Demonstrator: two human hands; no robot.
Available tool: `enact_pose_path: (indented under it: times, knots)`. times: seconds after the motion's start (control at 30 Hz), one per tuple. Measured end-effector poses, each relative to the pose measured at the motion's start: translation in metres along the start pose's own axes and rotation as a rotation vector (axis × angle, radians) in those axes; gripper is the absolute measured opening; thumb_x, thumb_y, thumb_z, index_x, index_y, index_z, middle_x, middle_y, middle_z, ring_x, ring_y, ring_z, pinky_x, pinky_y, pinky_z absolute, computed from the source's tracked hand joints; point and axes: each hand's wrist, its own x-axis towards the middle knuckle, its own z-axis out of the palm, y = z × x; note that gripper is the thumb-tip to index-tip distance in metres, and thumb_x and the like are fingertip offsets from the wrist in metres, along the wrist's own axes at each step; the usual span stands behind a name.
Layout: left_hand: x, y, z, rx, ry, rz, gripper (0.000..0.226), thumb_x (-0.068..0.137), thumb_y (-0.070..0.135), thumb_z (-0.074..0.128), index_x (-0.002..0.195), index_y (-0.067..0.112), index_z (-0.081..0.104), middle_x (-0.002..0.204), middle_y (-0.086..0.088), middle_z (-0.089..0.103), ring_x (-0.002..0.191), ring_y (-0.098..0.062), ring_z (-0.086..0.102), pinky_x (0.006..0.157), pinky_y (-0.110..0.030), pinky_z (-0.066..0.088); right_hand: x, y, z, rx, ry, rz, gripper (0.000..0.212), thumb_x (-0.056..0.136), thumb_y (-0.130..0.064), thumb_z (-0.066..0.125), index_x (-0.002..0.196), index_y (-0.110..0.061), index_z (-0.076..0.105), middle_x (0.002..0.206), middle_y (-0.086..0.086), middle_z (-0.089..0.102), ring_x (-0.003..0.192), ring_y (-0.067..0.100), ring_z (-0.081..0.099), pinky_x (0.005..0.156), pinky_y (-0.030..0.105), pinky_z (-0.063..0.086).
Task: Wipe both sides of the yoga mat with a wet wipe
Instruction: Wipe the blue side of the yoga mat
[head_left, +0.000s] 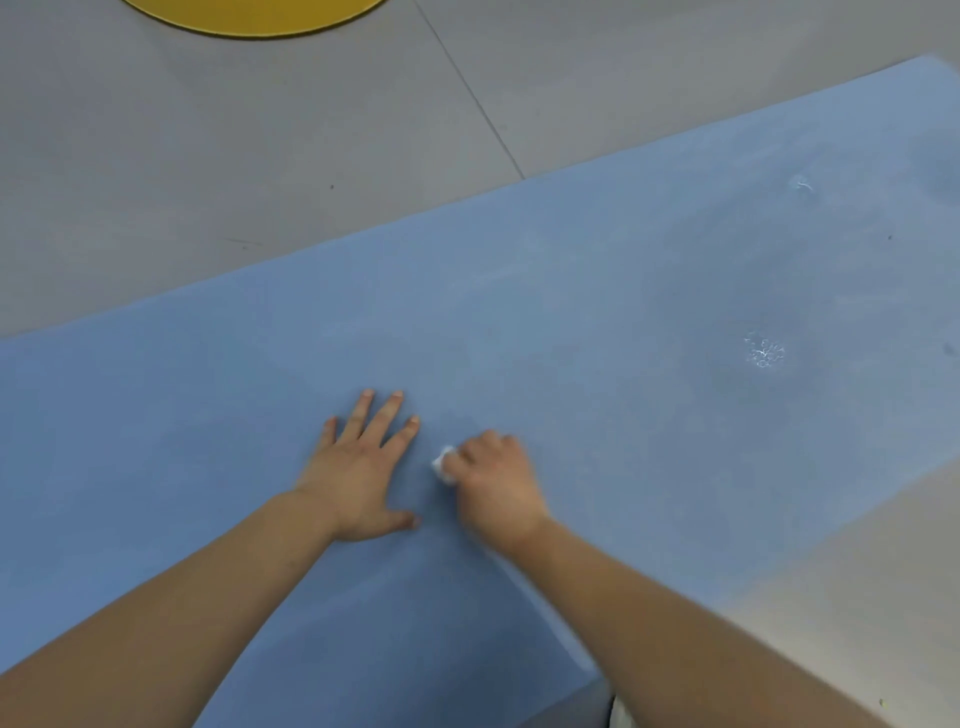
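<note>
A blue yoga mat (571, 322) lies unrolled and flat on a grey tiled floor (208, 156), running at a slant from the lower left of the view up to the upper right, its far long edge crossing a tile seam. The left hand (358, 467) rests palm down on the mat near the middle of the view, its fingers (387, 415) straight and spread wide, thumb stretched out toward the other hand, holding nothing. Just beside it, the right hand (493, 478) sits knuckles up on the mat with its fingers curled round a bunched white wet wipe (444, 464); only a small crumpled bit of the wipe shows, poking out at the thumb side of the fist and touching the mat surface. The two hands are close but not touching. Both bare forearms reach in from the bottom corners of the view. Farther along the mat to the right there is a small patch of white foamy specks (763, 351), and another fainter whitish mark (802, 183) nearer the far end; that stretch of mat looks paler and streaky. At the top edge of the view, part of a round yellow object (249, 15) lies on the floor, well apart from the mat
</note>
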Motion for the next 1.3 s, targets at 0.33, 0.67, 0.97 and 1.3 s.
enact_pose_path:
  times: [0.33, 0.67, 0.97, 1.3]
  knots:
    - [0.007, 0.033, 0.009, -0.11, 0.028, -0.088, 0.134, 0.069, 0.083, 0.065, 0.16, 0.016, -0.008, 0.164, -0.004, -0.029, 0.151, -0.032, -0.026, 0.123, -0.058, 0.006, -0.008, 0.088, -0.037, -0.06, 0.106, 0.747, 0.023, 0.074, -0.014, 0.051, 0.089, -0.017, 0.068, 0.079, 0.011, 0.067, 0.081, 0.037, 0.058, 0.068, 0.039, 0.04]
    - [0.006, 0.03, 0.001, 0.01, -0.09, -0.04, 0.137, 0.061, 0.079, 0.074, 0.154, 0.045, -0.021, 0.158, -0.01, -0.04, 0.148, -0.041, -0.029, 0.121, -0.062, 0.01, -0.045, -0.018, 0.0, 0.011, 0.018, 0.107, 0.021, 0.078, -0.026, 0.045, 0.084, -0.021, 0.065, 0.071, 0.0, 0.058, 0.075, 0.027, 0.055, 0.064, 0.034, 0.036]
    - [0.001, 0.037, 0.001, 0.093, -0.012, 0.091, 0.128, 0.074, 0.066, 0.073, 0.161, 0.017, -0.007, 0.165, -0.002, -0.028, 0.153, -0.029, -0.022, 0.126, -0.045, 0.007, -0.065, 0.08, -0.047, -0.091, 0.145, 0.786, 0.02, 0.072, -0.018, 0.05, 0.082, -0.017, 0.066, 0.07, 0.009, 0.065, 0.072, 0.035, 0.059, 0.062, 0.037, 0.039]
    - [-0.011, 0.038, 0.027, 0.079, 0.046, 0.298, 0.099, 0.085, 0.054, 0.056, 0.159, 0.038, -0.008, 0.165, 0.006, -0.027, 0.152, -0.024, -0.025, 0.125, -0.053, 0.003, -0.097, -0.002, -0.011, -0.016, 0.041, 0.132, 0.015, 0.076, -0.021, 0.052, 0.089, -0.023, 0.061, 0.072, 0.0, 0.056, 0.072, 0.026, 0.051, 0.061, 0.034, 0.032]
